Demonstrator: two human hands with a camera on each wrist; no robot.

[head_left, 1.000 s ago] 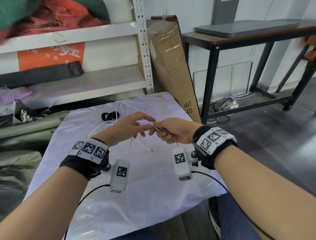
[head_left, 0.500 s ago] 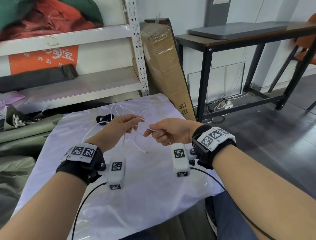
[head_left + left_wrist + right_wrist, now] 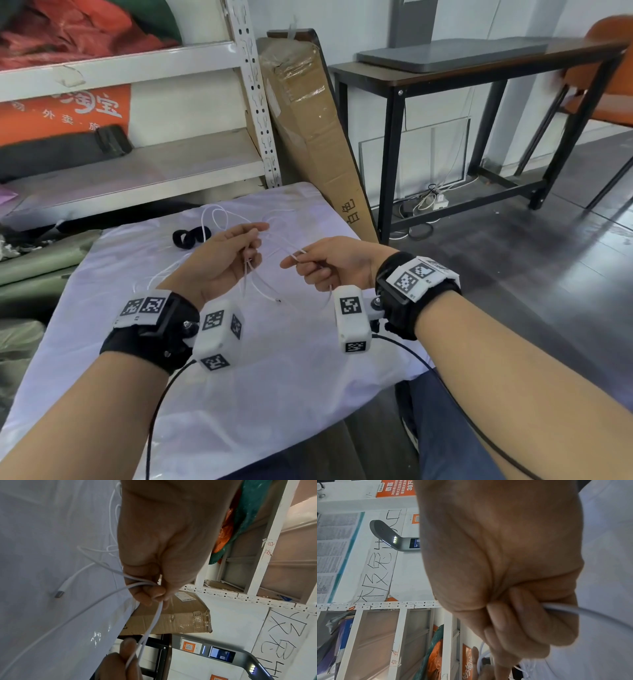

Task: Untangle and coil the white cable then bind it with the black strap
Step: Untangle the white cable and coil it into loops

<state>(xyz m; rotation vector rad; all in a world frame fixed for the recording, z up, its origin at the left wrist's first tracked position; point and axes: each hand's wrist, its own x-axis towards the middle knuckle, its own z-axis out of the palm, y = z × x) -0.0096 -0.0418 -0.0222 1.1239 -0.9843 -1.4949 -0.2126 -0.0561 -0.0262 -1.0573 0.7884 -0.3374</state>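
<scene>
The thin white cable (image 3: 211, 219) lies in loose tangled loops on the pale cloth-covered table (image 3: 274, 377). Its metal-tipped plug (image 3: 277, 300) rests between my wrists. My left hand (image 3: 251, 246) pinches several cable strands (image 3: 154, 619) with curled fingers, held above the table. A little to its right, my right hand (image 3: 298, 260) grips the cable (image 3: 565, 609) in curled fingers. A short stretch of cable runs between the two hands. The black strap (image 3: 186, 237) lies curled on the cloth, behind and left of my left hand, untouched.
A long cardboard box (image 3: 308, 130) leans against the metal shelf rack (image 3: 253, 102) right behind the table's far corner. A black-framed desk (image 3: 479, 68) stands to the right over dark floor. Green rolled bundles (image 3: 34, 260) lie at the left.
My hands, which met fingertip to fingertip, have drawn apart sideways, with a short run of cable now stretched between them. The left hand's fingers have curled round more strands.
</scene>
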